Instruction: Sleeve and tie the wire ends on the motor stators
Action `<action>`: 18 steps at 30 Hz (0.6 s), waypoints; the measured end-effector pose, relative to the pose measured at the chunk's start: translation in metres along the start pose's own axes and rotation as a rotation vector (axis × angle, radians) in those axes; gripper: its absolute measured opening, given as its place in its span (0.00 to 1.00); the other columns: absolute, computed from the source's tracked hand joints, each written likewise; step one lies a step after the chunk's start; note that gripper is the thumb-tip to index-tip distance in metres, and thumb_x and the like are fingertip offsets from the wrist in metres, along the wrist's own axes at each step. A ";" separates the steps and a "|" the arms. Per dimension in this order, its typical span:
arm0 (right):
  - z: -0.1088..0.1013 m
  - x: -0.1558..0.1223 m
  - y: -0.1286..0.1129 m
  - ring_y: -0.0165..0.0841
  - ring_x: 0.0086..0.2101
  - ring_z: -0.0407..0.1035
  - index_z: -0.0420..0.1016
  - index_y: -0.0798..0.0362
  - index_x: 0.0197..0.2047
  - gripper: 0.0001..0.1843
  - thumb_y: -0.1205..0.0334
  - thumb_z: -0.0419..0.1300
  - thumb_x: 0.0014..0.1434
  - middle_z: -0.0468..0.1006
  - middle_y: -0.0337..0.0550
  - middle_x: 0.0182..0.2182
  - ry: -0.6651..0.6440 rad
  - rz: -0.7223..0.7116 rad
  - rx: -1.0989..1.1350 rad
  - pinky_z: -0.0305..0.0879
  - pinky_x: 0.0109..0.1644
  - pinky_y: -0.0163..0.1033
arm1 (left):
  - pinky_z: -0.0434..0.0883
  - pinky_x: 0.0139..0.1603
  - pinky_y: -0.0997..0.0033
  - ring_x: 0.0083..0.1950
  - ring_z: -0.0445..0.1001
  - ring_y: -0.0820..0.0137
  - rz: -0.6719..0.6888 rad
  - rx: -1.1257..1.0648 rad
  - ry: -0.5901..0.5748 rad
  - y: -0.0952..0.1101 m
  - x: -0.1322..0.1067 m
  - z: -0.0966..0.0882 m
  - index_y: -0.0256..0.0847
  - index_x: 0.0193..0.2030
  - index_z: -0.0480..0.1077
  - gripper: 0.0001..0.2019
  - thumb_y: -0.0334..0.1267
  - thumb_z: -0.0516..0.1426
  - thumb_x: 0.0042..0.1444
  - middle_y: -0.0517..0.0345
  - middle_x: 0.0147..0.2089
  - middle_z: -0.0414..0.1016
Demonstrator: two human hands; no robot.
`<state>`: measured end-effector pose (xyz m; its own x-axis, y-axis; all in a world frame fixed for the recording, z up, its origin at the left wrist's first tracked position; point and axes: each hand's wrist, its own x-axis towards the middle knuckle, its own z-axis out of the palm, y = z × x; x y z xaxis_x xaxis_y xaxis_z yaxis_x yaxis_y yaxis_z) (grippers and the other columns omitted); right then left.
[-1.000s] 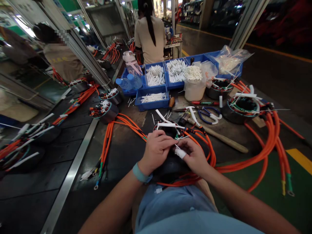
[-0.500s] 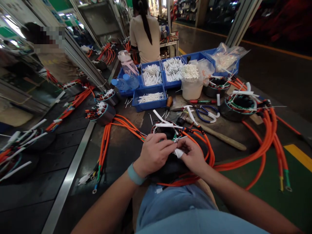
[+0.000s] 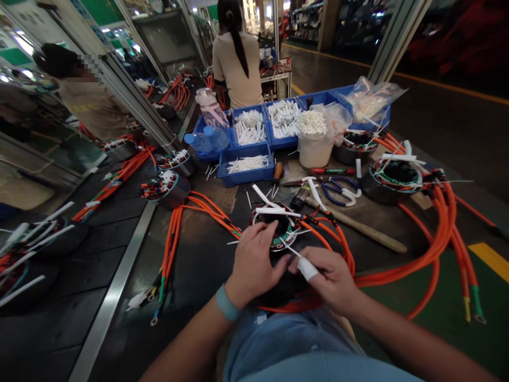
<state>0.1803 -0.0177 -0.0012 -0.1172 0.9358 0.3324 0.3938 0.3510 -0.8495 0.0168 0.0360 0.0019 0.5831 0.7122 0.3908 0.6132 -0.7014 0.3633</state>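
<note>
A dark motor stator [image 3: 278,233] with coloured windings, white sleeves and orange cables [image 3: 338,249] sits right in front of me. My left hand [image 3: 254,265] lies on its near rim, fingers pressed down against the windings. My right hand [image 3: 330,278], one finger wrapped in white tape, is pinched on a thin white tie [image 3: 288,248] that runs up to the winding.
Blue bins [image 3: 246,159] of white sleeves, a white tub [image 3: 316,140], water bottles [image 3: 204,140], scissors [image 3: 338,188], screwdrivers and a wooden-handled hammer [image 3: 358,228] lie beyond. More stators [image 3: 395,178] with orange cables [image 3: 445,233] surround me. A person [image 3: 236,58] stands ahead, another [image 3: 85,101] at left.
My right hand has drawn back toward me, pulling the thin tie out from the winding. My left hand has flattened onto the stator rim. The view shifted slightly.
</note>
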 end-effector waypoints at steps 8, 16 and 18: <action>0.008 0.082 -0.005 0.28 0.22 0.59 0.58 0.52 0.16 0.13 0.67 0.52 0.50 0.62 0.36 0.17 -0.074 0.085 -0.133 0.56 0.27 0.34 | 0.68 0.47 0.53 0.46 0.68 0.56 0.065 0.078 0.022 -0.007 0.004 0.008 0.37 0.39 0.70 0.12 0.36 0.60 0.47 0.50 0.37 0.73; -0.080 -0.042 0.060 0.43 0.47 0.68 0.61 0.48 0.56 0.35 0.55 0.68 0.46 0.70 0.51 0.49 0.278 0.289 -0.059 0.66 0.52 0.52 | 0.72 0.46 0.67 0.43 0.71 0.69 -0.013 -0.416 -0.062 0.011 -0.093 0.003 0.45 0.48 0.67 0.14 0.31 0.57 0.54 0.57 0.41 0.73; -0.072 -0.057 0.070 0.43 0.47 0.69 0.57 0.50 0.58 0.40 0.53 0.69 0.44 0.72 0.51 0.47 0.148 0.461 0.116 0.67 0.52 0.53 | 0.72 0.51 0.66 0.48 0.72 0.67 -0.176 -0.625 -0.455 0.020 -0.107 0.018 0.43 0.52 0.67 0.18 0.35 0.58 0.54 0.54 0.49 0.73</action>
<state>0.2800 -0.0486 -0.0496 0.1790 0.9830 -0.0416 0.2694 -0.0896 -0.9589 -0.0236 -0.0533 -0.0482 0.7485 0.6611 -0.0515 0.3823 -0.3667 0.8481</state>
